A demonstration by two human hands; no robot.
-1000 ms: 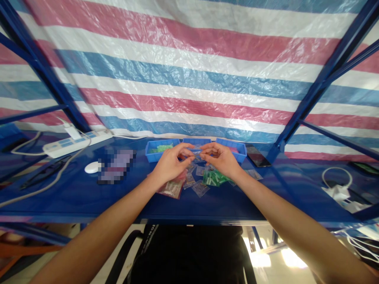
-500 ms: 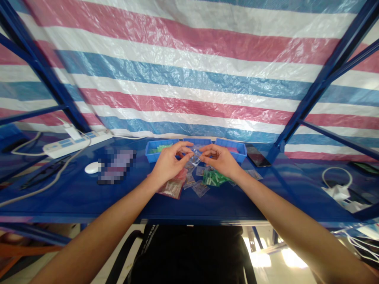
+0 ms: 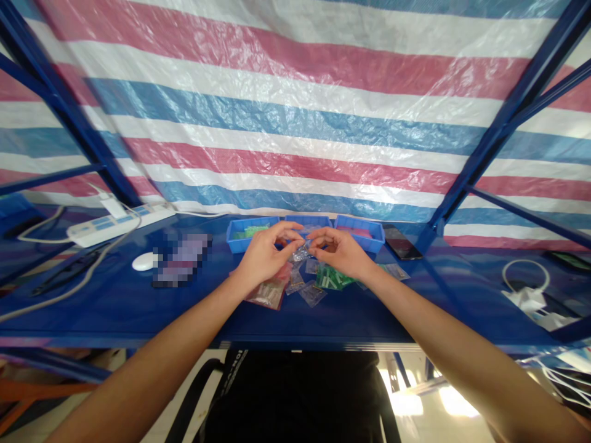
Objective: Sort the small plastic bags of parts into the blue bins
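Note:
A small clear plastic bag (image 3: 301,253) is pinched between my two hands, above the middle of the blue table. My left hand (image 3: 268,249) grips its left side with thumb and fingers. On the other side my right hand (image 3: 340,247) has its fingertips closed on the bag; what is inside is too small to make out. Below lie several clear bags (image 3: 313,294), a pile of green bags (image 3: 335,278) under my right hand, and pink bags (image 3: 268,293) under my left.
Three blue trays stand behind my hands: the left tray (image 3: 237,245) holds green bags, the right tray (image 3: 377,237) pink ones. A black phone (image 3: 402,243) lies at right. Leftward are a white mouse-like object (image 3: 144,261), a blurred-out item and a power strip (image 3: 122,224).
The clear bag between my hands has dropped slightly and bunched up, and my right fingertips have come a little closer to the left ones. The bags on the table lie as before.

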